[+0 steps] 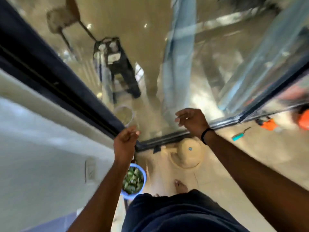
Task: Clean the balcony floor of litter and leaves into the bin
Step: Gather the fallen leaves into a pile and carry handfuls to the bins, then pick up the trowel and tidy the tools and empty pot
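A blue bin (142, 176) filled with green leaves stands on the floor at my left, beside the wall. My left hand (125, 141) hovers above it with fingers loosely curled, next to the dark door frame (70, 91); whether it holds anything is blurred. My right hand (192, 121) is raised in front of the glass with relaxed fingers and nothing in it, a black band on its wrist. The view is motion-blurred.
A cream dome-shaped object (187, 153) sits on the tiled floor by the glass door's sill (160, 141). A teal-handled tool (239, 135) and orange items (270, 123) lie at the right. My bare foot (180, 186) stands near the bin. A white wall (41, 156) runs along the left.
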{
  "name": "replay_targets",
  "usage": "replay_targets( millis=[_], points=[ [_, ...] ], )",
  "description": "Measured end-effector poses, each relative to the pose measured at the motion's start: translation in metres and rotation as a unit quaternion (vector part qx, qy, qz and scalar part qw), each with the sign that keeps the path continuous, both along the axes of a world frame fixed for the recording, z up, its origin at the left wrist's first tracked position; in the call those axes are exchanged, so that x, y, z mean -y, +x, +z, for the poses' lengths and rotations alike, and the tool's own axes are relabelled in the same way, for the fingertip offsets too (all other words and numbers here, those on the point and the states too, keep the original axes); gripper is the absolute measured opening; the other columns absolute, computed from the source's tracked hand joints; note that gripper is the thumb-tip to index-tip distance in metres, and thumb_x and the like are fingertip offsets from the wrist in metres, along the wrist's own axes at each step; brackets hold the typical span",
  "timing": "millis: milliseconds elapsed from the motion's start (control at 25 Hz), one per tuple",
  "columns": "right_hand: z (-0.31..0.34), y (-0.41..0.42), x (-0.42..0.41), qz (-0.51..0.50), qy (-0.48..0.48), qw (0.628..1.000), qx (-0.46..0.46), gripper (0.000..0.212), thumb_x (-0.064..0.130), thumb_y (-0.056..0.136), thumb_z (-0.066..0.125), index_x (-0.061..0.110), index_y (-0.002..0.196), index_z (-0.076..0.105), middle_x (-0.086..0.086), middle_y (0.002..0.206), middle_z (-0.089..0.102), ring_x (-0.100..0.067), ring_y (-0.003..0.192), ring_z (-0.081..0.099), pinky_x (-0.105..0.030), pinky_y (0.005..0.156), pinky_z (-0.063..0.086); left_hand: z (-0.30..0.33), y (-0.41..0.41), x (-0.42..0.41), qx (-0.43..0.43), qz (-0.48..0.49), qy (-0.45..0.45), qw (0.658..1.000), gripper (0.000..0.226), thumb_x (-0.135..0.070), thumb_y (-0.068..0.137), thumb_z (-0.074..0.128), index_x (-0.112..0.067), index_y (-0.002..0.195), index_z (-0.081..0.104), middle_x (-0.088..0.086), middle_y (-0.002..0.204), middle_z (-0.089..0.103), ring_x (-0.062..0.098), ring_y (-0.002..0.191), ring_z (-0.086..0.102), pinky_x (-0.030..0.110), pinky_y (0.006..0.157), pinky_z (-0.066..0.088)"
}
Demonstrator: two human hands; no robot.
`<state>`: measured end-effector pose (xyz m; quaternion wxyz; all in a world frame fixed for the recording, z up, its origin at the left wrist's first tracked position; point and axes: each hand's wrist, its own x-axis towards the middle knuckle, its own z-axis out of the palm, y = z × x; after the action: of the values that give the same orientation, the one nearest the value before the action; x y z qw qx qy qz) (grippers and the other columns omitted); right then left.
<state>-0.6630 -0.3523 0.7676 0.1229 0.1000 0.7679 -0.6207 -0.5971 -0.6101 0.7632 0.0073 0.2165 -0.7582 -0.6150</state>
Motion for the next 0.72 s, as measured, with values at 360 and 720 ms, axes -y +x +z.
replay_targets(
  millis=[360,720],
  points=[
    [0.049,0.125,-0.068,-0.258,-0.026,0.966,0.027,0.024,0.026,0.098,0.061,0.009,0.087,0.074,-0.018,0.086,0.075,-0.025,0.07,0.069,-0.026,0.06,0.044,0.042,-0.026,-0.042,0.043,-0.18,0.091,0.979,0.019,-0.009,0.096,0.064,-0.011,0.114,0.071,0.008,0.099,0.074,0.024,0.091,0.071,0.036,0.079,0.056],
    [0.088,0.226,-0.106,-0.373,0.005,0.928,0.024,0.023,0.019,0.102,0.054,0.008,0.097,0.073,-0.016,0.096,0.075,-0.023,0.079,0.069,-0.032,0.07,0.048,0.055,0.002,-0.144,0.033,-0.456,0.085,0.886,0.037,-0.014,0.096,0.066,-0.022,0.131,0.059,0.003,0.126,0.064,-0.003,0.098,0.06,0.01,0.077,0.049]
  ],
)
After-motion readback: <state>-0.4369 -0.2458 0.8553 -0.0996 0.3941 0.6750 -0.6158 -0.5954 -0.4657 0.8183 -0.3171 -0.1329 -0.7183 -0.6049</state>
